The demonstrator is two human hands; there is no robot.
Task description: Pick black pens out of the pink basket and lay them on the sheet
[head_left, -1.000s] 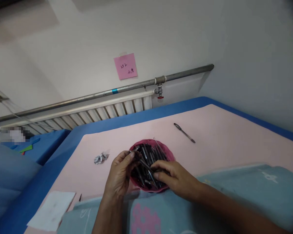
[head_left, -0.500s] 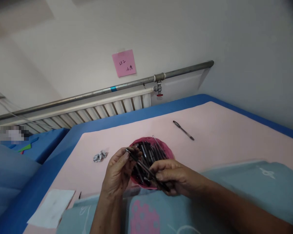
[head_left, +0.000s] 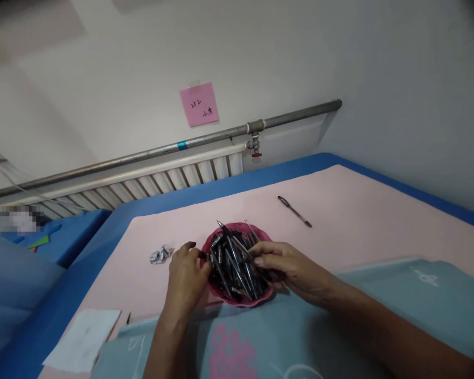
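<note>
A pink basket (head_left: 267,232) full of dark pens and pen parts (head_left: 237,263) stands in front of me. At its left rim is my left hand (head_left: 187,276), the thumb and fingers curled together over the pens' ends. Whatever lies between those fingertips is too dark to make out. My right hand (head_left: 286,268) is closed on a slim dark pen (head_left: 240,246) that slants up and left over the pile. Its lower end is hidden by my fingers. Both hands' fingertips have dark stains. Another pen (head_left: 295,211) lies alone on the pink sheet, right of the basket.
Crumpled paper (head_left: 161,254) lies left of the basket on the pink sheet (head_left: 363,216). A white sheet (head_left: 82,339) is at the lower left. Teal cloth (head_left: 383,284) covers the near side. A radiator (head_left: 174,179) and pipe (head_left: 300,113) run along the wall.
The pen that both hands held above the basket is no longer between them. My left hand has dropped to the left rim; my right hand has stayed over the right side.
</note>
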